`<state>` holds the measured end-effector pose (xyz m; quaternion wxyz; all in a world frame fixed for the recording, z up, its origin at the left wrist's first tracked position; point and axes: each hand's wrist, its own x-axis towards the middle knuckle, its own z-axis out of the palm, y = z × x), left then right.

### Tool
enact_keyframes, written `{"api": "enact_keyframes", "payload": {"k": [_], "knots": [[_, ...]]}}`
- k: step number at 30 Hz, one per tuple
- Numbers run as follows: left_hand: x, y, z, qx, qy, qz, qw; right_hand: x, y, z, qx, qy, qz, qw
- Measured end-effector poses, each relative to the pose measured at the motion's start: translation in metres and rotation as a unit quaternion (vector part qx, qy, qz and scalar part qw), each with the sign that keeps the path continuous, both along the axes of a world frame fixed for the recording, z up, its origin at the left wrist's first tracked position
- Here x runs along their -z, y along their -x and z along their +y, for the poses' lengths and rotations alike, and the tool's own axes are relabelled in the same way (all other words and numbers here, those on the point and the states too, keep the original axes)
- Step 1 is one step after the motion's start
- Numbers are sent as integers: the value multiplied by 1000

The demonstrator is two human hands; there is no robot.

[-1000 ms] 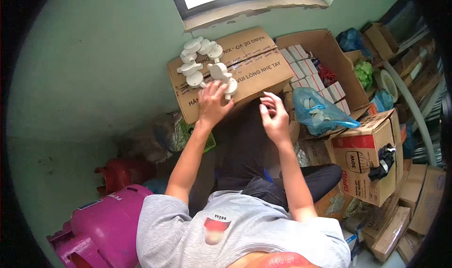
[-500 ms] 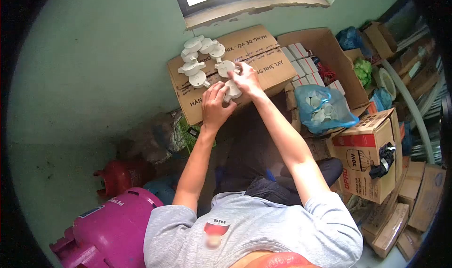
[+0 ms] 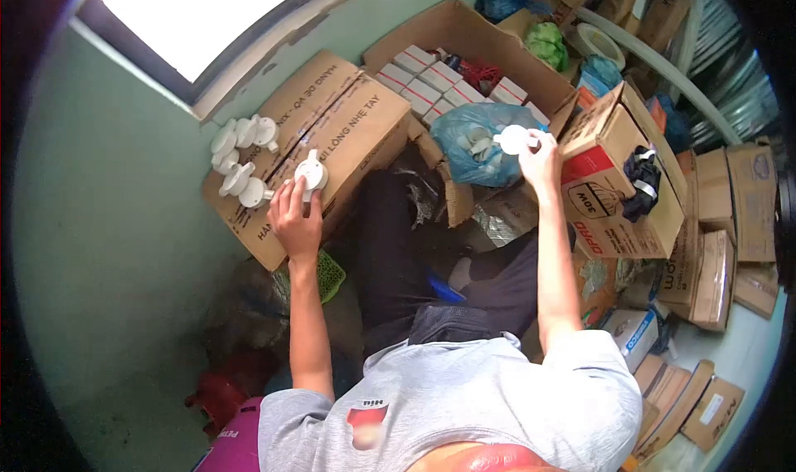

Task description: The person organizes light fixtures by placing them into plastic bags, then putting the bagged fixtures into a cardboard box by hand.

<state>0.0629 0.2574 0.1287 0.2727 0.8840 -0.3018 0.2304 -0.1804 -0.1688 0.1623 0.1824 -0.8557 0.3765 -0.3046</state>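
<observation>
My right hand point(image 3: 542, 158) pinches a round white fitting point(image 3: 514, 139) above the blue plastic bag point(image 3: 473, 161), in which more white pieces show. On the closed cardboard box point(image 3: 348, 128) near the window, my left hand point(image 3: 295, 215) rests its fingertips against another white round fitting point(image 3: 312, 173); whether it grips the piece is unclear. Several similar white fittings point(image 3: 238, 178) lie in a curved group to the left on the same box.
Behind the bag, an open carton point(image 3: 452, 36) holds small white boxes point(image 3: 439, 75). An OPRO carton point(image 3: 609, 215) with dark cloth point(image 3: 643, 182) stands at the right. A magenta gas cylinder point(image 3: 236, 443) is at the lower left. Pipes point(image 3: 655, 61) curve at upper right.
The view has turned to the right. My right hand has moved from the closed box to above the blue bag with a white fitting. My left hand remains at the closed box.
</observation>
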Motion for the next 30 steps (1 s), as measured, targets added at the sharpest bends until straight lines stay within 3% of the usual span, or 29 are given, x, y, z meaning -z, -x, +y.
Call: {"api": "enact_keyframes", "payload": {"k": [2,6,8,9,11,15,18,20,22,23,24,25,26,30], "knots": [[1,1,-3,-21,-1,-10,1000,14,10,-38,39,33,28,998],[6,0,-3,-27,-10,-20,999,-1,-19,-55,-34,1,60,998],[5,1,-2,-26,-15,-22,999,65,-37,-110,-67,76,72,992],[5,1,-2,-24,-13,-18,999,65,-41,-118,-64,73,72,993],[4,1,-3,-23,-6,-11,1000,70,-45,-129,-55,82,308,946],[3,-2,-3,-9,7,-13,1000,76,-37,-136,8,98,374,922],[-5,0,-7,-17,25,-18,999,82,-19,-128,85,114,337,931],[-30,8,-24,-8,26,-17,999,84,-5,-130,99,57,342,933],[-49,19,-49,-22,144,66,987,88,5,-130,144,-25,229,962],[-58,25,-67,-3,198,101,975,92,6,-127,146,9,189,971],[-67,34,-88,0,196,103,975,77,6,-119,140,-20,181,973],[-74,44,-110,94,292,269,913,82,7,-120,139,-6,161,977],[-81,54,-134,181,374,423,805,88,9,-121,137,8,142,980],[-90,83,-247,296,151,550,767,100,9,-134,148,-76,189,968]]}}
